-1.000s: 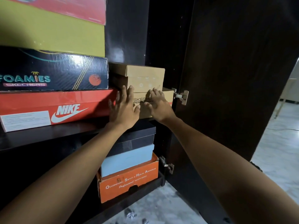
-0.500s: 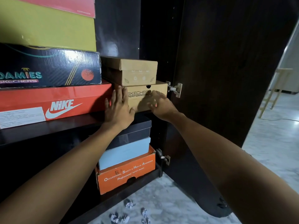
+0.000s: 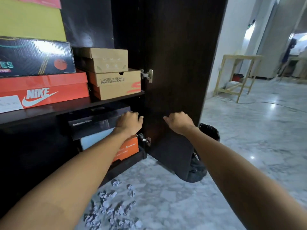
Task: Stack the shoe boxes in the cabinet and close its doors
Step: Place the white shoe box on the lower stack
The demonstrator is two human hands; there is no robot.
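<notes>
On the cabinet's upper shelf a tan Skechers Performance box sits pushed in, with a smaller tan box on top. Left of them are a red Nike box, a black Foamies box and a yellow box, stacked. Below the shelf a black box, a pale blue box and an orange box are stacked. My left hand hovers loosely curled in front of the black box's right end. My right hand, also loosely curled, holds nothing before the open dark door.
The door stands wide open on two metal hinges. Crumpled paper balls litter the marble floor near the cabinet base. A black bag sits behind the door. A wooden table stands farther right.
Both hands have left the front of the Skechers box and dropped to below shelf height. The view has pulled back and turned right.
</notes>
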